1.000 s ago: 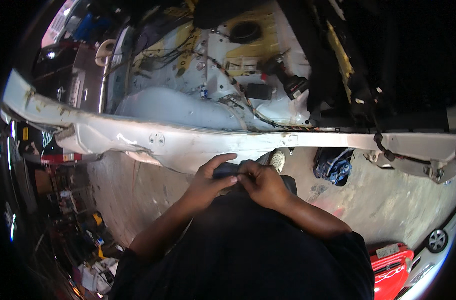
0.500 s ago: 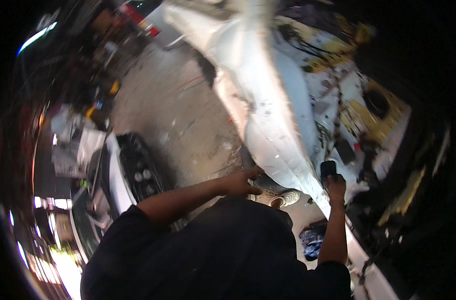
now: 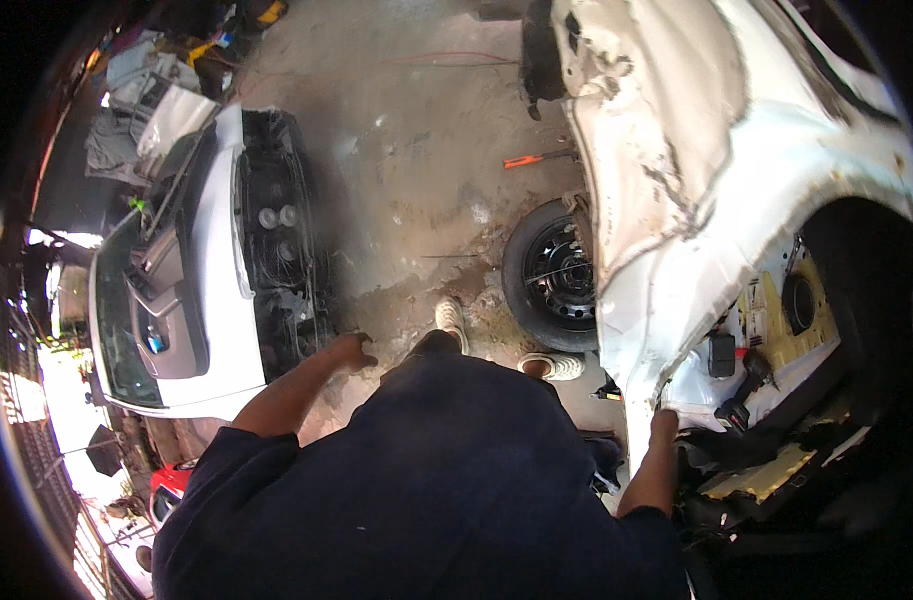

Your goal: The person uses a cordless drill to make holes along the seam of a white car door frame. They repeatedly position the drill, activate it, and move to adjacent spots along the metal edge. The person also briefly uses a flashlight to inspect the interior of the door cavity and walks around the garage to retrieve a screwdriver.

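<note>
My left hand (image 3: pixel 352 352) hangs over the concrete floor beside a detached white car panel (image 3: pixel 226 180), probably a tailgate with dark trim. Nothing is in it, and its fingers are loosely bent and apart. My right hand (image 3: pixel 663 426) is at the lower inner edge of the white car body (image 3: pixel 631 340), at the rear opening. Its fingers are hidden, so what it holds, if anything, does not show. Inside the opening, close to that hand, lie a black box-shaped thing (image 3: pixel 721 355) and a dark cordless power tool (image 3: pixel 746 392).
A wheel with a black rim (image 3: pixel 551 275) rests on the floor against the car body. An orange-handled tool (image 3: pixel 523 161) lies beyond it. My shoes (image 3: pixel 553 366) stand on the concrete floor (image 3: pixel 406 200). Something red (image 3: pixel 169 490) is at lower left.
My view has swung right and down, bringing the wheel and detached panel into sight. The dark handheld thing in my right hand no longer shows. My left hand has moved away from the car body.
</note>
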Action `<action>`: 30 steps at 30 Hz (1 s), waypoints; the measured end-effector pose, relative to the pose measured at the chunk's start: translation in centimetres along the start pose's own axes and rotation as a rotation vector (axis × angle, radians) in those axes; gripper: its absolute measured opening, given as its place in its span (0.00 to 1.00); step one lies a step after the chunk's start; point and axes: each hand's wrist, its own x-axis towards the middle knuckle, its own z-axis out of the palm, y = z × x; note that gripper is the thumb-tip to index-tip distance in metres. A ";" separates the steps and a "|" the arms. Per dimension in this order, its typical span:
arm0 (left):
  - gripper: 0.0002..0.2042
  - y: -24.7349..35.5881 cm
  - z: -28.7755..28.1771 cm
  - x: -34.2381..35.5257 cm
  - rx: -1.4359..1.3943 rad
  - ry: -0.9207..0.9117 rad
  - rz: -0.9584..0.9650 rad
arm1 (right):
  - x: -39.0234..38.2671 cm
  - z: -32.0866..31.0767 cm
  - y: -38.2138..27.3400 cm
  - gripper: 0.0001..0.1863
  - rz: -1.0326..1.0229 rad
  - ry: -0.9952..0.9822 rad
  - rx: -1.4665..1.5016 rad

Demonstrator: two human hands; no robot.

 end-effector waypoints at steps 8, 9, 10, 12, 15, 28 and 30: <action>0.42 -8.4 -1.5 9.2 -0.058 -0.061 0.326 | -14.9 1.4 -13.5 0.15 0.385 -0.665 0.768; 0.41 -9.8 -3.0 10.2 -0.069 -0.031 0.398 | -14.4 -0.5 -17.5 0.15 0.336 -0.670 0.767; 0.40 -10.9 -4.7 11.1 -0.082 -0.023 0.380 | -12.7 -2.7 -21.5 0.15 0.292 -0.666 0.759; 0.36 -13.6 -8.4 12.1 -0.060 0.192 0.439 | -9.8 -7.1 -28.7 0.15 0.214 -0.681 0.709; 0.33 -17.5 -14.1 12.5 -0.287 0.350 0.357 | -4.3 -14.3 -38.0 0.15 0.102 -0.653 0.623; 0.31 -19.7 -21.4 19.7 -0.557 0.295 0.496 | 14.6 -40.3 -62.0 0.17 -0.082 -0.542 0.418; 0.32 -22.3 -22.0 22.5 -0.456 0.323 0.482 | 18.6 -39.4 -65.2 0.16 -0.029 -0.698 0.203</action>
